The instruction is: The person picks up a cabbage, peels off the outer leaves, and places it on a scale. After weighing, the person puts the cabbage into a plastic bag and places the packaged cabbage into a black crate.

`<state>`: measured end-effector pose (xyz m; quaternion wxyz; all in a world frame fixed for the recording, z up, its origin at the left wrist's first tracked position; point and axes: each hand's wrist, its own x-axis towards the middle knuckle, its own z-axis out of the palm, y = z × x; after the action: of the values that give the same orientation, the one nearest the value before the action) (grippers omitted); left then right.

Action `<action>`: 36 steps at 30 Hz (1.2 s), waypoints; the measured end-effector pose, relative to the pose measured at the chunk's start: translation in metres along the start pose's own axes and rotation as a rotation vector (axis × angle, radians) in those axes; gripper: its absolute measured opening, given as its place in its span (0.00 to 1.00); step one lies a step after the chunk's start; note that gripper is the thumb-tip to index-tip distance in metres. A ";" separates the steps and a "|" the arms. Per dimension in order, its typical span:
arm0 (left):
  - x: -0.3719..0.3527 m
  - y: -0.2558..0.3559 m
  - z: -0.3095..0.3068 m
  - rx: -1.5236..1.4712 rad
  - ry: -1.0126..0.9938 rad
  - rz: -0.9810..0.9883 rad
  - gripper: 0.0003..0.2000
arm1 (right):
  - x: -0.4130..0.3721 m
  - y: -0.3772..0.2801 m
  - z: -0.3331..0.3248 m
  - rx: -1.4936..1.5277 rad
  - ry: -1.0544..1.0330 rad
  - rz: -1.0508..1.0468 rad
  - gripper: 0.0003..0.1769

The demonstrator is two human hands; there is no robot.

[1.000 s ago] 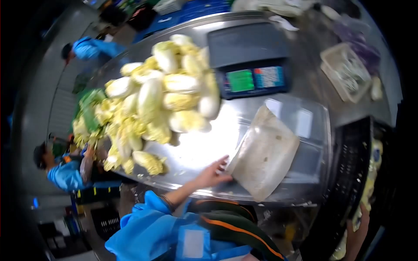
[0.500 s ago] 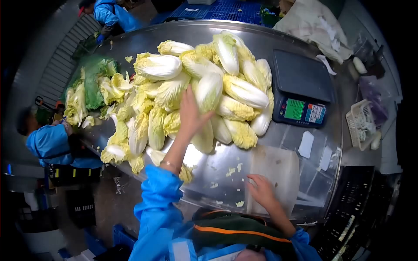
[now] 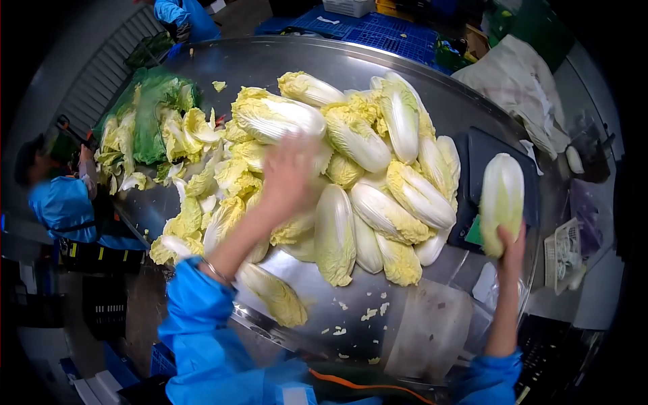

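Upright in my right hand (image 3: 511,253) is a pale napa cabbage (image 3: 502,192), gripped at its lower end. It overlaps the dark digital scale (image 3: 480,145) in this view and covers much of the display. My left hand (image 3: 291,172) is smeared by motion over the pile of napa cabbages (image 3: 354,138), just below a large white-ribbed napa cabbage (image 3: 280,116). Its fingers are too blurred to make out. A single napa cabbage (image 3: 275,297) lies at the table's near edge, below my left forearm.
Loose leaves and a green net bag (image 3: 150,125) lie on the left of the metal table (image 3: 236,59). A translucent plastic sheet (image 3: 428,331) rests at the near right. One person (image 3: 64,209) is at the left, another (image 3: 189,20) at the far left corner. A white basket (image 3: 563,256) stands right.
My right hand, formerly low over the plastic sheet without a cabbage, now holds one up at the scale. My left hand has left its spread position on the pile and blurs. The view has shifted.
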<state>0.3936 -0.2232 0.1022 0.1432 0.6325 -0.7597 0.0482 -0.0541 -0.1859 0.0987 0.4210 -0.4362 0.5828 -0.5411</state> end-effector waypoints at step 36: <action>-0.032 0.069 0.003 -0.094 0.058 0.273 0.34 | -0.182 0.094 -0.008 0.643 -0.432 0.588 0.34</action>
<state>0.3309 -0.1803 0.0983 0.1867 0.5141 -0.8357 0.0496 -0.0184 -0.0052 0.0086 0.7809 -0.2034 0.3837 -0.4490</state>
